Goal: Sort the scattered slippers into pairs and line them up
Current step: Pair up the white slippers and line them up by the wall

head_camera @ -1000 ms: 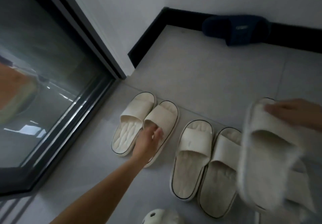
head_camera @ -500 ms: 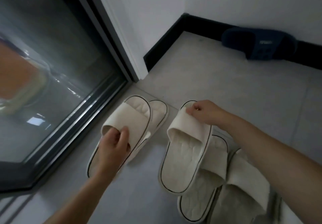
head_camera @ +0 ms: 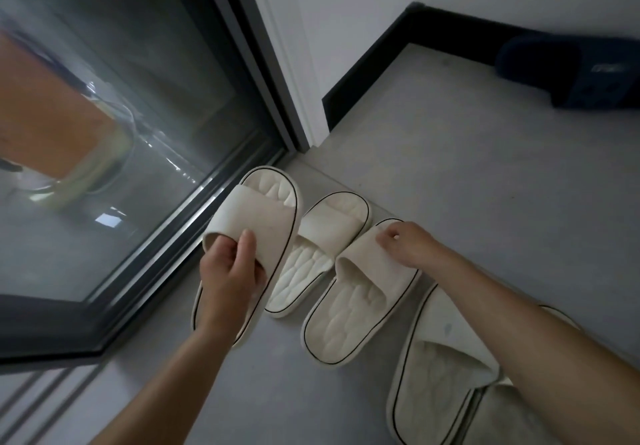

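Head view, and we're in the pairing-and-lining step. The left hand (head_camera: 228, 271) grips the strap of the first cream slipper (head_camera: 263, 216), thumb on top and fingers (head_camera: 221, 254) curled under the band. The slipper looks raised, and its edge overlaps the second cream slipper (head_camera: 322, 236), which lies flat on the floor (head_camera: 450, 185). The right hand (head_camera: 405, 243) pinches the front of the strap on the third cream slipper (head_camera: 349, 309), fingers (head_camera: 388, 235) bunched on the band near the toe. That one sits just beside the second. A fourth cream slipper (head_camera: 436, 375) lies nearer, partly under the right forearm.

All four look like soft moulded foam. They have open toes, broad smooth straps, quilted wavy footbeds and a thin black line round each sole. They should flex at the strap but hold their shape.

My read is that the next move calls for setting the first slipper down flush beside the second, toes level, clear of the glass door (head_camera: 121, 133). The third then needs squaring up with the fourth.

One navy slipper (head_camera: 571, 74) sits well apart against the black skirting (head_camera: 433, 25), and I can't see its mate.
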Tool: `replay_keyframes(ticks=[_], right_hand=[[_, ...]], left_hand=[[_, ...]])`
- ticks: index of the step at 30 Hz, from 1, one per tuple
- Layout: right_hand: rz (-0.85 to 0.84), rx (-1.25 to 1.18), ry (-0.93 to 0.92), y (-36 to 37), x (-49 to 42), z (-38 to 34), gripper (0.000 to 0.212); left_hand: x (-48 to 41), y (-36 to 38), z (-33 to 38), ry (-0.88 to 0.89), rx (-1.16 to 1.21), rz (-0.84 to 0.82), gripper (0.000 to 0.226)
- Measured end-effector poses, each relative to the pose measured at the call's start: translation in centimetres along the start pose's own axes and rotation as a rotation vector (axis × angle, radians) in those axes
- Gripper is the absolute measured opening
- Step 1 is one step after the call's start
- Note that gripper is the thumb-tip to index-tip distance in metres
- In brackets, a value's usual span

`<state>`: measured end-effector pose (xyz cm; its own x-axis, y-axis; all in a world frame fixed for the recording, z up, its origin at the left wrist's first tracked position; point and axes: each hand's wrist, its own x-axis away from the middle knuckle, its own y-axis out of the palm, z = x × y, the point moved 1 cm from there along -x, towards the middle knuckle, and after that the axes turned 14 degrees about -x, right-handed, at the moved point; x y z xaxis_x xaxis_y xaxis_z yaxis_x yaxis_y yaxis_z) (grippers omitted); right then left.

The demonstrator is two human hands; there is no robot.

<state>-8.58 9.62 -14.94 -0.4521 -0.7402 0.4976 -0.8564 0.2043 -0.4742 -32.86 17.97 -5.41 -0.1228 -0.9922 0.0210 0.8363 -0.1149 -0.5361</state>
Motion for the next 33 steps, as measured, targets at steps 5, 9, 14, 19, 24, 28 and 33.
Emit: replay_keyframes(ticks=[5,9,14,19,24,28,33], right_hand=[[0.006,0.083,0.003,0.6,0.5,-0.1,0.027],[0.004,0.112,-0.055,0.8,0.7,-0.6,0.021],[0.045,0.001,-0.137,-0.8,2.7,-1.7,0.032],[0.451,-0.341,-0.178,-10.8,8.9,1.6,0.019],[0.588,-0.091,-0.330,-18.7,18.3,6.2,0.009],[0.500,0.098,-0.203,-22.1,23.2,9.5,0.028],[0.318,0.200,-0.045,-23.3,28.2,12.5,0.039]], left_hand=[[0.8,1.1,1.6,0.009,0.057,-0.067,0.036],[2.0,2.1,2.5,0.021,0.081,-0.128,0.034],[5.9,5.7,3.9,0.031,0.095,-0.365,0.033],[10.4,11.0,7.4,-0.009,0.264,-0.614,0.030],[17.3,16.0,10.7,0.008,0.245,-0.942,0.031],[23.9,18.7,12.7,0.046,0.156,-1.189,0.041],[31.4,19.9,14.3,0.271,-0.049,-1.522,0.041]])
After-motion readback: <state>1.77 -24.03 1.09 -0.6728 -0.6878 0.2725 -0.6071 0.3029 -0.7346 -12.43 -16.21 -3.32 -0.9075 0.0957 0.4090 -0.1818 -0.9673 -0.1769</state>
